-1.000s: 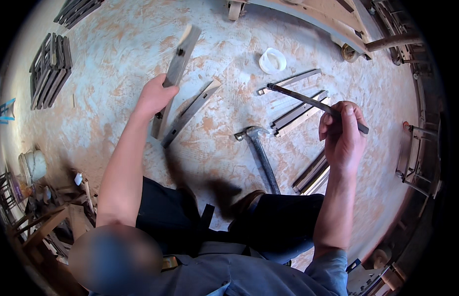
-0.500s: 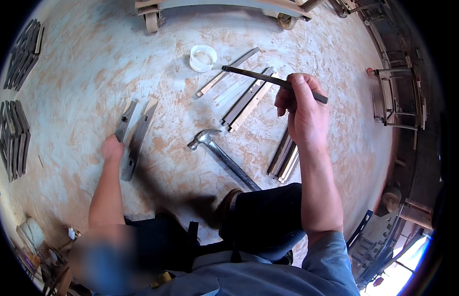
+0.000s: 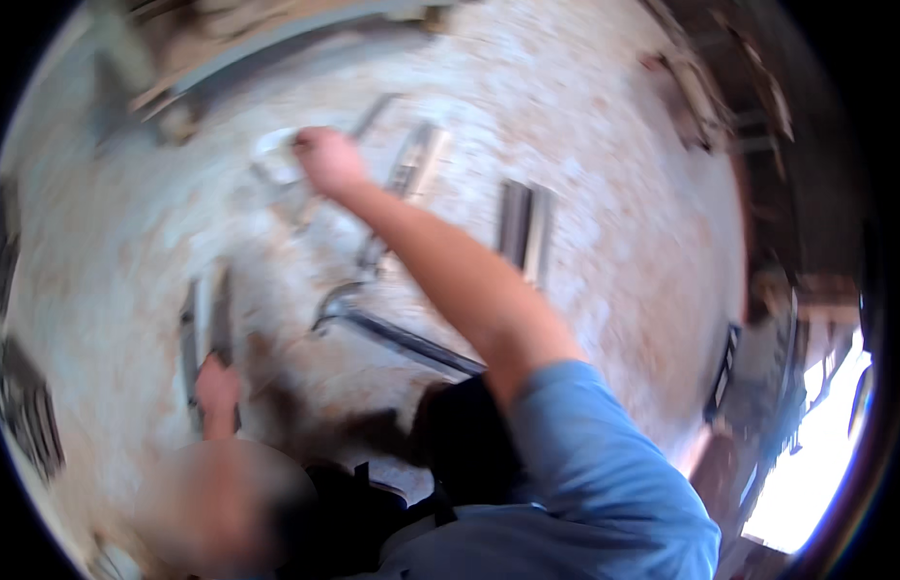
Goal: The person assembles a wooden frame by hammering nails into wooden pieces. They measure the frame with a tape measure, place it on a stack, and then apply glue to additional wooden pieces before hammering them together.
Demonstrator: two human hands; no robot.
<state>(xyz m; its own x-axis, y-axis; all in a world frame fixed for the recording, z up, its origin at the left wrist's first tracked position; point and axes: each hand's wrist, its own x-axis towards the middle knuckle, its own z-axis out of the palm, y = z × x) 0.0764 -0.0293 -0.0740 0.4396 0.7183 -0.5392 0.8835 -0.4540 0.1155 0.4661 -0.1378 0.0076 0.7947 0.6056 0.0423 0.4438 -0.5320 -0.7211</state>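
At the far left of centre, my right hand (image 3: 332, 160) is closed beside the round white plastic tub (image 3: 276, 155). It was holding a thin dark stick half a second ago; blur and the fist now hide most of that stick. My left hand (image 3: 218, 387) looks closed round the lower part of a curved dark wooden piece (image 3: 223, 304), though the fingers are smeared. A similar dark wooden piece (image 3: 189, 338) lies just left of it. In front of my legs lies a claw hammer (image 3: 402, 336), its head pointing left.
Long dark and pale wooden strips (image 3: 522, 227) lie on the floor (image 3: 624, 261) to the right of my forearm, with more strips (image 3: 423, 159) beyond it. Slatted dark wooden parts (image 3: 25, 411) stack at the left edge. A wheeled cart (image 3: 266, 43) stands at the back.
My right hand has swung left and down to the tub. My left hand has shifted from the left wooden piece to the right one. The whole view has turned and blurred.
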